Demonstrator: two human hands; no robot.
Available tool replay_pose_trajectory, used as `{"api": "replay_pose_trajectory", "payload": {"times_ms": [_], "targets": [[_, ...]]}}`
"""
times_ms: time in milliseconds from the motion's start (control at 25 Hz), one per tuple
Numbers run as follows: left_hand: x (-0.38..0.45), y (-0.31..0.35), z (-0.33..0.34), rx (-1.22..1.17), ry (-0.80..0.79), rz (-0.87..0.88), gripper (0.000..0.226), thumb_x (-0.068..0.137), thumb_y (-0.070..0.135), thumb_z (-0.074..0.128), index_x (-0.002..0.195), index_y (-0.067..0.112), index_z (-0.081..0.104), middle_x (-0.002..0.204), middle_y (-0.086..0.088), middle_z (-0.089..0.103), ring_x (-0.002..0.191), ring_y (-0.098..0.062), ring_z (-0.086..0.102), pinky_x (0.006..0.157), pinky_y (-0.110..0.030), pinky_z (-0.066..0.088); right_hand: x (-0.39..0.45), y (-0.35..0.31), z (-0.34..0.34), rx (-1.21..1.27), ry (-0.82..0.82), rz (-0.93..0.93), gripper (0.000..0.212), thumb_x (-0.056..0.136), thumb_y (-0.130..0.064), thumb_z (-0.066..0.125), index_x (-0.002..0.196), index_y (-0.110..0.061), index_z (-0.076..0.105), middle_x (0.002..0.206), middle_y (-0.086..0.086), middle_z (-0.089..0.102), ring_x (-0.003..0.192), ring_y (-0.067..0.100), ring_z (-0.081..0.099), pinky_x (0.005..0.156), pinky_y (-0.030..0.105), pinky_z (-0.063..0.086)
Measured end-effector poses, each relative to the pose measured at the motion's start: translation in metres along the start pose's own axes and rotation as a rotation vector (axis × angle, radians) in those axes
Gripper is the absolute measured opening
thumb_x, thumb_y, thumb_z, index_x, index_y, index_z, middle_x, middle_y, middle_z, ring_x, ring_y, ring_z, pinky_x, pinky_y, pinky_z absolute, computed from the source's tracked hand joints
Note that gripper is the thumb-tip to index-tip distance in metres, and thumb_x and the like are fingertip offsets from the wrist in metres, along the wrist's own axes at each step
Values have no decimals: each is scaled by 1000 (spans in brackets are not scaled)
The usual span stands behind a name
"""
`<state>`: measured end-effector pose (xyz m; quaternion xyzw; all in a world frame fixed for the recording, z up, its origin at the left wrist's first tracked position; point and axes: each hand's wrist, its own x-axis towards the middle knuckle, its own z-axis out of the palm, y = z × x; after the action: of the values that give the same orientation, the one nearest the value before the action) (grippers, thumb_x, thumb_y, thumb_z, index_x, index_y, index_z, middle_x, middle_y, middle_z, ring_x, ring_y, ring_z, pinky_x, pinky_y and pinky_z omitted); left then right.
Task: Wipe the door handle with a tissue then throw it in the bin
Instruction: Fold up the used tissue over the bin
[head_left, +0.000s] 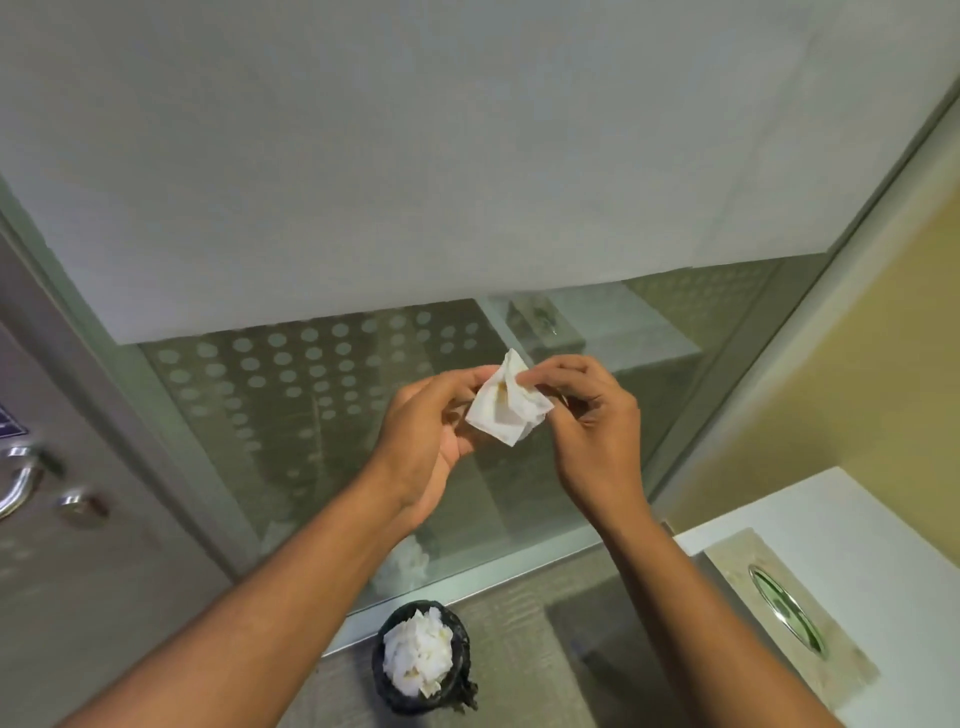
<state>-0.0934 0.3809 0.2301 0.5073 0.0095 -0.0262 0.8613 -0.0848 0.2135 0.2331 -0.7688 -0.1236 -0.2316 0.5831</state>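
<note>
A crumpled white tissue hangs between both hands in the middle of the view. My left hand pinches its left edge and my right hand pinches its top right corner. The metal door handle curves out of a grey door at the far left edge, well away from both hands, with a round lock beside it. Below the hands, on the floor, stands a small black bin filled with white tissues.
A frosted glass partition with a dotted lower band faces me. At the lower right is a white counter holding a stone tissue box with an oval metal opening. A yellow wall rises at right.
</note>
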Motion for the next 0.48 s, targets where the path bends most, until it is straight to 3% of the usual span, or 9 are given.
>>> {"api": "replay_pose_trajectory", "payload": {"times_ms": [80, 160, 240, 320, 480], "targets": [[5, -6, 7, -64, -89, -11, 51, 94, -9, 34, 110, -1, 82, 121, -21, 80, 106, -31, 79, 78, -37, 67, -1, 6, -8, -26, -13, 16, 36, 87, 9, 66, 96, -20, 84, 102, -1, 72, 92, 12, 69, 75, 21, 54], [12, -12, 10, -40, -149, -7, 56, 96, -15, 35, 113, 7, 84, 123, -19, 80, 108, -28, 79, 80, -36, 67, 0, 8, -11, -43, -22, 20, 39, 89, 8, 63, 101, -23, 83, 103, -5, 72, 96, 10, 70, 79, 21, 54], [18, -16, 13, 34, -178, 28, 42, 102, -9, 56, 109, 19, 87, 122, -12, 82, 106, -21, 80, 81, -30, 66, 2, 8, -12, -23, -26, 37, 38, 91, 8, 59, 103, -20, 82, 106, -5, 75, 100, 11, 72, 85, 27, 57], [24, -16, 15, 74, -173, 82, 24, 89, 8, 77, 104, 23, 87, 118, -6, 83, 101, -16, 81, 81, -26, 65, 1, 6, -12, 21, -48, 64, 36, 94, 3, 57, 107, -18, 83, 107, -4, 81, 104, 16, 75, 89, 37, 61], [36, -10, 14, 96, -43, 165, 16, 81, 12, 87, 94, 20, 86, 96, -8, 85, 86, -15, 80, 73, -23, 64, 1, 0, -8, 205, -122, 112, 25, 103, -23, 60, 122, -21, 77, 116, -2, 81, 111, 21, 76, 95, 42, 61]]}}
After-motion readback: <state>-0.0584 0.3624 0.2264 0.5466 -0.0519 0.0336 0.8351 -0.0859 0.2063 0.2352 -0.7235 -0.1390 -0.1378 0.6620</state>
